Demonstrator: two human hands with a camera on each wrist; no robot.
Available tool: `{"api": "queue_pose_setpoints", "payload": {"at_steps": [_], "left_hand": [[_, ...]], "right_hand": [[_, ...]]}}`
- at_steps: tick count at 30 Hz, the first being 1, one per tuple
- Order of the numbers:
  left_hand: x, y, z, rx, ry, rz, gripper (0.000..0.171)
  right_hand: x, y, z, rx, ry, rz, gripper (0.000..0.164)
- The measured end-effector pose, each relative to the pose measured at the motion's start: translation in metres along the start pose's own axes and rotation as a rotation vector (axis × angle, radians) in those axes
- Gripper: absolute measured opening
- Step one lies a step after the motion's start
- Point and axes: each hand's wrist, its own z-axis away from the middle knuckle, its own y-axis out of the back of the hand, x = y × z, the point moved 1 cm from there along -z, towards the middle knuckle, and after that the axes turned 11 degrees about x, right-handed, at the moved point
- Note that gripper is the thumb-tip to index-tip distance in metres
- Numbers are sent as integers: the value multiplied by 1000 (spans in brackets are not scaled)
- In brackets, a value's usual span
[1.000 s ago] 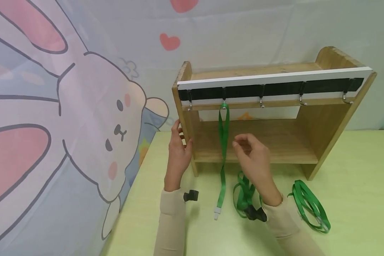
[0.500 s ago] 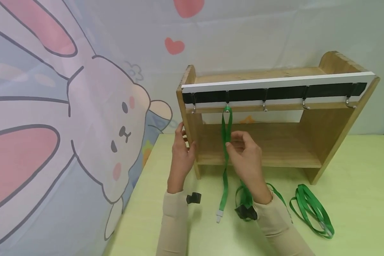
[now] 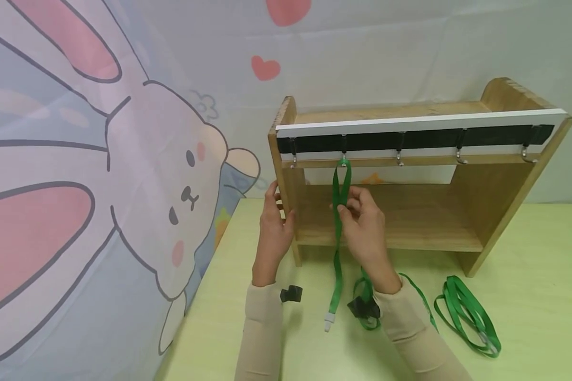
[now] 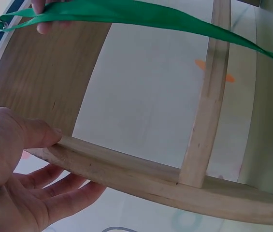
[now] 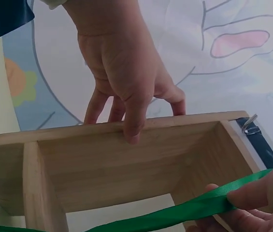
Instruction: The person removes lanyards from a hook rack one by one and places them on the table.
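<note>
A green lanyard [image 3: 337, 267] hangs by its loop from the second hook from the left [image 3: 344, 161] on a wooden shelf [image 3: 493, 211]. Its white clip [image 3: 329, 319] dangles at the lower end. My right hand [image 3: 366, 227] pinches the strap between thumb and fingers, some way below the hook; the pinch also shows at the right edge of the right wrist view. My left hand [image 3: 274, 233] grips the shelf's left side panel [image 4: 126, 169], thumb on the inner side and fingers spread along the outer face, as the left wrist view shows.
Under my right forearm lies another green lanyard [image 3: 369, 321], partly hidden. A coiled green lanyard [image 3: 469, 317] rests on the table [image 3: 543, 286] to the right. Other metal hooks [image 3: 399, 157] line the shelf's front strip. A rabbit-printed cloth [image 3: 148, 185] stands close on the left.
My right hand has moved left from beside the hanging lanyard and now pinches its strap. My left hand keeps its grip on the side panel. The head view has shifted slightly.
</note>
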Motion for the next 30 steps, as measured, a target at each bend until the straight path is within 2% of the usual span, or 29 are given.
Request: {"api": "queue_pose_setpoints", "payload": {"at_steps": [5, 14, 17, 22, 26, 30], "left_hand": [[-1, -1, 2, -2, -9, -13, 70], [-2, -2, 1, 14, -44, 7, 68], [0, -1, 1, 13, -40, 10, 68], [-1, -2, 0, 9, -22, 5, 69], [-1, -2, -1, 11, -35, 0, 68], [-1, -1, -2, 23, -59, -1, 67]], "right_hand": [[-4, 0, -1, 31, 89, -13, 28], [-12, -1, 6, 24, 128, -27, 28], [-13, -1, 10, 7, 104, -23, 28], [-9, -1, 17, -50, -4, -62, 25], [-3, -1, 22, -89, -84, -99, 20], [3, -1, 27, -111, -128, -111, 16]]}}
